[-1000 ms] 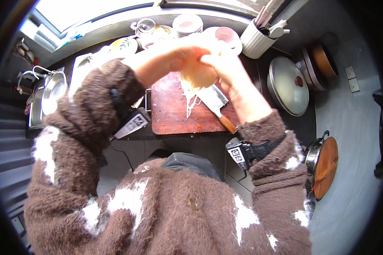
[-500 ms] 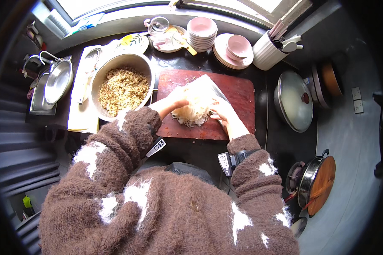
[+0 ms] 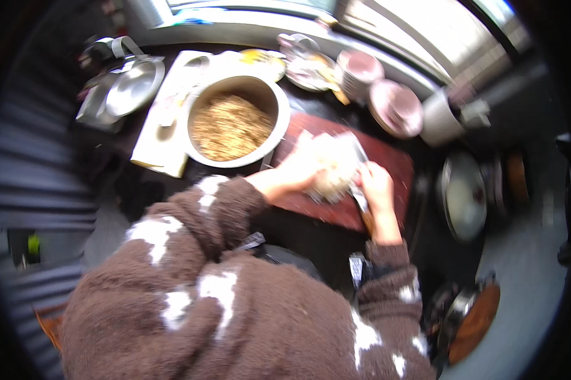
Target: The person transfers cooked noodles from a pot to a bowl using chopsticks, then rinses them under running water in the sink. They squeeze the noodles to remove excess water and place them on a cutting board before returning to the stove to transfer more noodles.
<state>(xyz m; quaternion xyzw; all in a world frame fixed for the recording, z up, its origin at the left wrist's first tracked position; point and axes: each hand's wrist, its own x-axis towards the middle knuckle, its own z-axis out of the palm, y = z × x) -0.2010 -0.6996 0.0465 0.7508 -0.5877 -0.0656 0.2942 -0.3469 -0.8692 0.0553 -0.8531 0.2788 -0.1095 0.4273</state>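
A heap of pale, thin noodle-like strands (image 3: 329,183) sits on the dark red cutting board (image 3: 396,171). My left hand (image 3: 296,170) is curled against the heap's left side, its fingers smeared by motion. At the heap's right, my right hand (image 3: 378,185) is closed on a broad-bladed knife (image 3: 367,219) with a brown handle. The blade slants up beside and partly behind the strands; how far it reaches under them is hidden. Left of the board stands a large metal pot (image 3: 283,117) with a brown, crumbly chopped mixture (image 3: 230,128) inside.
Behind the board are stacked pink bowls (image 3: 361,66), pink plates (image 3: 387,117) and a white utensil holder (image 3: 439,120). A lidded pan (image 3: 464,197) stands at the right. Further left are a pale board (image 3: 153,142) and a metal basin (image 3: 135,87). The whole view is blurred.
My right hand has gone from spread fingers beside the strands to a grip on the knife. My left hand has closed in on the heap. The whole view has shifted and tilted.
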